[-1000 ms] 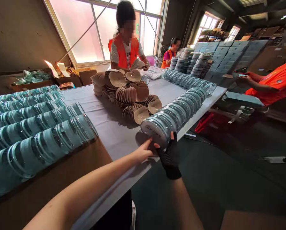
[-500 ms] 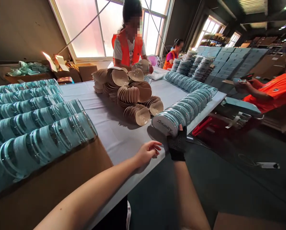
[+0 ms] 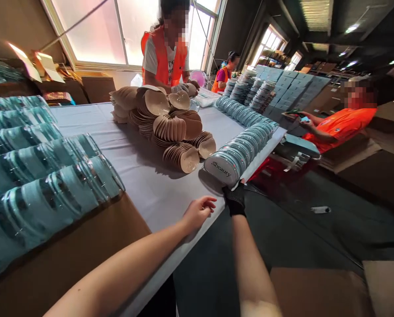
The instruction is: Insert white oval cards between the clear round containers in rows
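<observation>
My bare left hand (image 3: 199, 213) rests at the near edge of the white table (image 3: 173, 200), fingers loosely bent and apart, holding nothing. In a black glove with bare fingertips, my right hand (image 3: 235, 199) is just below the near end of a long row of round flat packs (image 3: 246, 147). Its thumb points up beside the row; whether it touches the packs I cannot tell. The front pack (image 3: 220, 170) stands on edge, its pale face printed with dark lettering reading "beauty". Left of it lie fanned stacks of beige rounded pads (image 3: 175, 127).
Rows of clear-wrapped teal packs (image 3: 54, 198) fill a cardboard box (image 3: 117, 229) on the left. Across the table a co-worker in an orange vest (image 3: 162, 57) handles something. Another orange-clad person (image 3: 342, 130) sits at right. Stacked pale boxes (image 3: 292, 90) stand behind; cardboard (image 3: 318, 290) lies lower right.
My right hand has drawn down off the front pack it was against. My left hand stays at the table edge. The view has turned to the right.
</observation>
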`<action>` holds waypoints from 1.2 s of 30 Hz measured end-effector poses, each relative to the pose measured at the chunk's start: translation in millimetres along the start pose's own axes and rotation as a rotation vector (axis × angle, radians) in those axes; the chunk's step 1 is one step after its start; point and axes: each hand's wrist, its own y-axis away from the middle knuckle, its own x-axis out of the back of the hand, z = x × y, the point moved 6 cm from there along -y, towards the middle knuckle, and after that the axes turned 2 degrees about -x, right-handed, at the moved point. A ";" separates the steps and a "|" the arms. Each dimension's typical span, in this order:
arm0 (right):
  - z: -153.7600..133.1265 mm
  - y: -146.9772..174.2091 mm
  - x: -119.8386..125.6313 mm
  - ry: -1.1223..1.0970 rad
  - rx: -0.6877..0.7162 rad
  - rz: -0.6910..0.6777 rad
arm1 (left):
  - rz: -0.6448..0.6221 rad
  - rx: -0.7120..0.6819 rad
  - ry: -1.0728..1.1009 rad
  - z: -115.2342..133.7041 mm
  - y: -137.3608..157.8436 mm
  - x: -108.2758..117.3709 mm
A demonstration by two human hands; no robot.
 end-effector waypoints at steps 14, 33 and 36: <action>-0.1 17.9 -3.9 0.154 -0.129 -0.395 | 0.185 0.663 0.032 -4.7 1.6 1.6; 72.3 61.7 175.0 0.474 -0.631 -0.975 | 0.334 0.889 -0.011 14.3 -0.6 4.1; 82.4 -7.2 186.3 0.475 -0.612 -0.880 | 0.377 0.896 0.013 15.2 0.5 8.3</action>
